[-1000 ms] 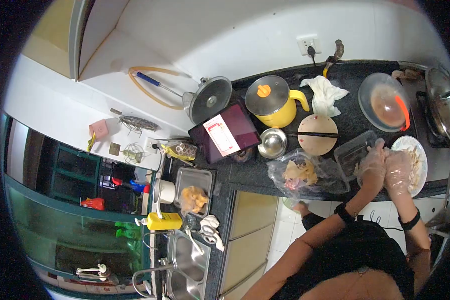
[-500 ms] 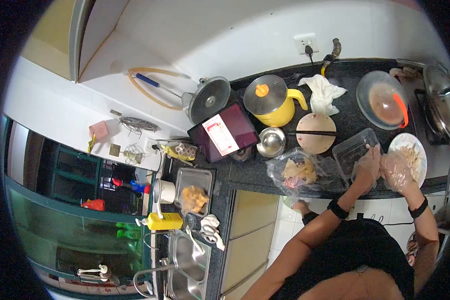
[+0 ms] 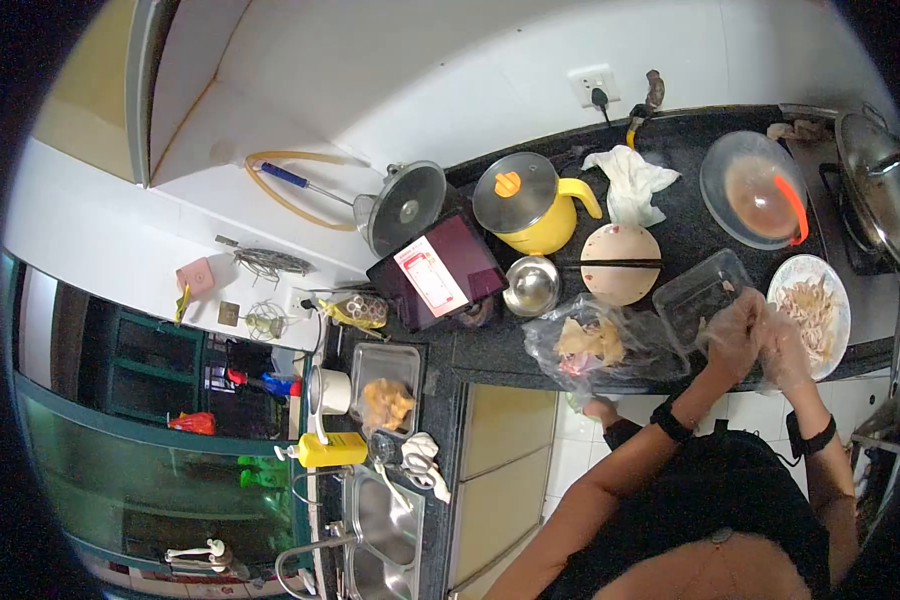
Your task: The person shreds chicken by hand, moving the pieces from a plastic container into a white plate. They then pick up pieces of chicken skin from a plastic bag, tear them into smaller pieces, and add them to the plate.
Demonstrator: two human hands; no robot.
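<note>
Bright middle — dark, fisheye-warped edges

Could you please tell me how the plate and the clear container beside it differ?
The plate is white and rounded, whereas the clear container is see-through and rectangular. The plate bears a heap of pale shreds, while the clear container shows only a few small bits. Both are close to the left hand and right hand.

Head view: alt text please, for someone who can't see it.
A left hand and right hand, both in clear plastic gloves, are close together over a black countertop, between a clear rectangular plastic tray and a round white plate of pale shredded food. A yellow pot stands farther back.
</note>
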